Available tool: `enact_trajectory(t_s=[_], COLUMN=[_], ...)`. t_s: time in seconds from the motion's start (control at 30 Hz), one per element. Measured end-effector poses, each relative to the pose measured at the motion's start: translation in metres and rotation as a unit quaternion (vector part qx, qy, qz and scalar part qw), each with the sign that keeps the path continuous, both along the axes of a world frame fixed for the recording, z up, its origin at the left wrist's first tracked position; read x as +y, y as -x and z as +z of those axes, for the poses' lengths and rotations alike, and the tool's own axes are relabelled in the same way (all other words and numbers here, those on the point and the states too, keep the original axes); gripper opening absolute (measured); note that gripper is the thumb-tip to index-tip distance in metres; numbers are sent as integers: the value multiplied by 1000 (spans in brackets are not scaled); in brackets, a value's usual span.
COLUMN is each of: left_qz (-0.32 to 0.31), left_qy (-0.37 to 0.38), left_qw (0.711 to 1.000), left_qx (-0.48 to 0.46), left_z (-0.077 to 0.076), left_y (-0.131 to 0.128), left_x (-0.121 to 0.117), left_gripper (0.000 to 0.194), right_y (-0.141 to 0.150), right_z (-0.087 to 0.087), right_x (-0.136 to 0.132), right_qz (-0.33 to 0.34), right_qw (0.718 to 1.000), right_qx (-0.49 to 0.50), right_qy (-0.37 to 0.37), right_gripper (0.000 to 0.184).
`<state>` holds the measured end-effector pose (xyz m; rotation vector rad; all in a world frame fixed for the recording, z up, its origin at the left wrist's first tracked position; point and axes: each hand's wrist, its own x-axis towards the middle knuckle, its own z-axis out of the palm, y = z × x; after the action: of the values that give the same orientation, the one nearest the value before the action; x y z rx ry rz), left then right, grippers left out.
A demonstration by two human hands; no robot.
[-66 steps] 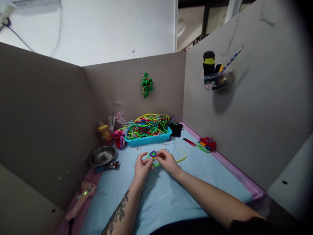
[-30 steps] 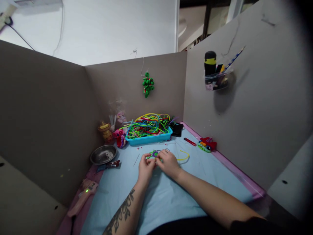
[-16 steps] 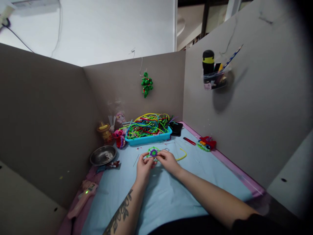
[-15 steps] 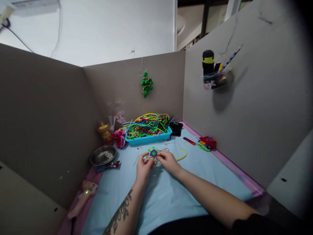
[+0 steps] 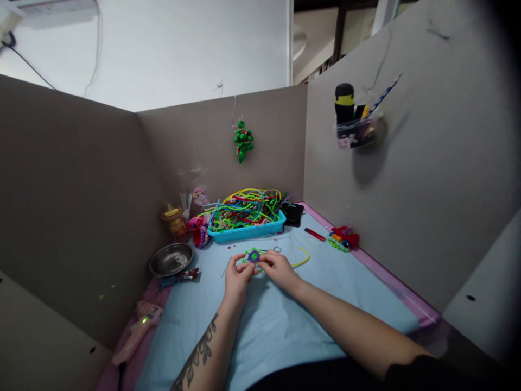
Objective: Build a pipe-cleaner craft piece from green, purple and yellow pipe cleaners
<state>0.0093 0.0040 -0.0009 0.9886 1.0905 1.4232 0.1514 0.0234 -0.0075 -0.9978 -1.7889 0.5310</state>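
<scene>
My left hand (image 5: 235, 277) and my right hand (image 5: 280, 268) meet over the light blue mat (image 5: 285, 326). Both pinch a small green and purple pipe-cleaner flower (image 5: 253, 255) between their fingertips. A yellow pipe cleaner (image 5: 303, 259) curves out on the mat just right of my right hand. Behind the hands stands a blue tray (image 5: 246, 231) heaped with several coloured pipe cleaners.
A metal bowl (image 5: 170, 258) sits at the left, a pink glue gun (image 5: 136, 330) lies near the front left. A red and green craft piece (image 5: 342, 239) and a red stick (image 5: 315, 234) lie at the right. Cardboard walls (image 5: 407, 179) enclose the desk; a green ornament (image 5: 243, 140) hangs at the back.
The flower has shifted slightly between my fingers as both hands keep working it; the hands stay in nearly the same place.
</scene>
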Motion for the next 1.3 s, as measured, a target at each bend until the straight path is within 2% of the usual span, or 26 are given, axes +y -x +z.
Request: enact_trajectory(t_s=[0.23, 0.37, 0.53, 0.8, 1.1, 1.3], left_qz=[-34, -18, -6, -41, -50, -25], left_qy=[58, 45, 20, 42, 37, -13], left_qw=[997, 999, 1000, 998, 997, 998], left_qx=[-42, -25, -2, 29, 45, 57], left_z=[5, 3, 5, 5, 5, 2], left_y=[3, 3, 4, 3, 4, 3], left_x=[0, 2, 1, 1, -1, 1], left_gripper=[58, 56, 64, 37, 45, 41], right_y=[-3, -3, -3, -4, -2, -4], right_z=[-1, 3, 7, 4, 3, 0], right_x=[0, -5, -9, -6, -5, 0], right_qz=[-8, -5, -7, -31, -26, -41], right_qw=[1000, 997, 991, 995, 998, 999], right_qx=[-19, -60, -95, -62, -41, -18], right_qy=[-18, -57, -90, -74, -49, -24], right_gripper=[9, 9, 7, 9, 10, 9])
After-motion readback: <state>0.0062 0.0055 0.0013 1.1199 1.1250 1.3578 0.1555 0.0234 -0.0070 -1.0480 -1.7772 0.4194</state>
